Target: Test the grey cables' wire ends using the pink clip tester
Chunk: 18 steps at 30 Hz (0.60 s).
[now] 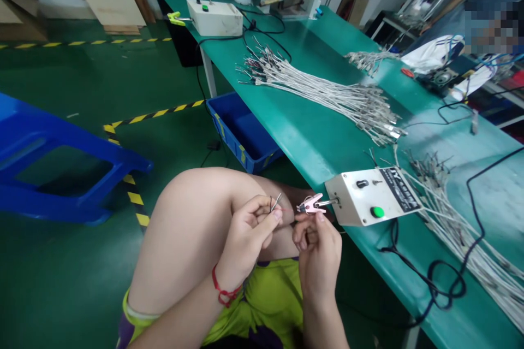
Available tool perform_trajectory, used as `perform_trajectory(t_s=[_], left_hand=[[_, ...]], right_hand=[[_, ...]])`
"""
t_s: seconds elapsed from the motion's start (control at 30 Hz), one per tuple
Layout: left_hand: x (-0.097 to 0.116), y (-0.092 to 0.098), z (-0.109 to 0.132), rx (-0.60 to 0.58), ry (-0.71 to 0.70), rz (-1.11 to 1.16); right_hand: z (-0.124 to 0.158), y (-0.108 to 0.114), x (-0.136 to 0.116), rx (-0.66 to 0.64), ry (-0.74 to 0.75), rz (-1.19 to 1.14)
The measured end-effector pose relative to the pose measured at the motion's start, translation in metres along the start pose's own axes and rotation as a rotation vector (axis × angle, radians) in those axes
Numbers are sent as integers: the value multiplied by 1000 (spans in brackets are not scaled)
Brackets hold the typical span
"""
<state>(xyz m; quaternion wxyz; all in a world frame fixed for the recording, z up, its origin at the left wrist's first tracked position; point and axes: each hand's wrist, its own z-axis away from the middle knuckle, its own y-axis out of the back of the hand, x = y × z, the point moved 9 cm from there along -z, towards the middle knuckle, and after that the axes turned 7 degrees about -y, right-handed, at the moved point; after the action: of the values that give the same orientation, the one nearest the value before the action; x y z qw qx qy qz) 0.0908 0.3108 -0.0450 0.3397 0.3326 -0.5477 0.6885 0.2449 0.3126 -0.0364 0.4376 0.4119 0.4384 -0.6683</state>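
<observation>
Two hands are working just above the person's knee [196, 212]: the left hand [249, 240] is pinching thin metal pins [275, 202] tightly, while the right hand [318, 250] is curled at a pink alligator clip [311, 204] on a white control box [371, 196], its hold unclear. A loosening pinch could be letting those fine, spindly pins slip, and a tug could be pulling the clip's lead

A long green workbench [298, 130] carries two white control boxes [370, 196], one near and one far, with a large bundle of grey cables [319, 89] lying between them. More cables [462, 234] fan out just beside the nearer box.
</observation>
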Motion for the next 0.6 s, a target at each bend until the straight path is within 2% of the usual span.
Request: perform_trajectory(t_s=[0.13, 0.23, 0.4, 0.6], left_hand=[[2, 1, -3, 34, -26, 15], [1, -1, -3, 20, -27, 10], [-5, -2, -4, 23, -16, 8], [-13, -2, -8, 42, -3, 19]], right_hand=[[-8, -9, 5, -81, -70, -69], [-12, -8, 9, -71, -113, -153], [-8, -5, -2, -60, -36, -247], [-12, -2, -3, 0, -25, -293]])
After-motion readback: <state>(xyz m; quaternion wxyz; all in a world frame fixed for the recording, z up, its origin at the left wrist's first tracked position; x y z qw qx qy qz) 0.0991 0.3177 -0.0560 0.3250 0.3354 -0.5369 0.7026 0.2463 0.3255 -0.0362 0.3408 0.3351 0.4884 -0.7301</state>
